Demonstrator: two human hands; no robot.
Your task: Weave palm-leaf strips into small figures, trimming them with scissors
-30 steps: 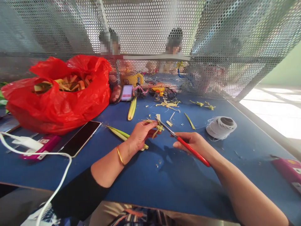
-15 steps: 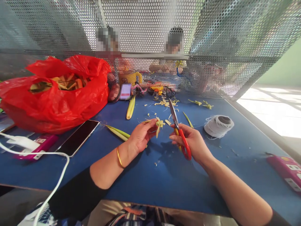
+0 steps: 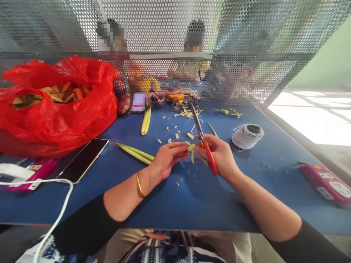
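Between the thumb and fingers of my left hand (image 3: 168, 157) is a small woven piece of pale yellow-green leaf strips (image 3: 191, 148), with loose strip ends hanging from it. My right hand (image 3: 221, 152) is closed around red-handled scissors (image 3: 210, 157), their blades pointing up and away from me. The right fingertips are at the right side of the woven piece, seemingly touching it. Just left of my left hand lie long folded green-yellow leaves (image 3: 134, 152). Short leaf offcuts (image 3: 190, 135) are scattered on the blue table (image 3: 164, 208) beyond my hands.
A red plastic bag (image 3: 101, 98) of leaf strips fills the left. Near it lie a dark phone (image 3: 85, 159), a magenta power strip (image 3: 45, 170) and a white cable (image 3: 63, 208). To the right are a white thread spool (image 3: 248, 136) and another power strip (image 3: 326, 182). Behind a perforated screen (image 3: 170, 27) sit people.
My hands have come together, and the right fingertips now reach the woven piece. The scissors stay in my right hand. The whole view has shifted slightly.
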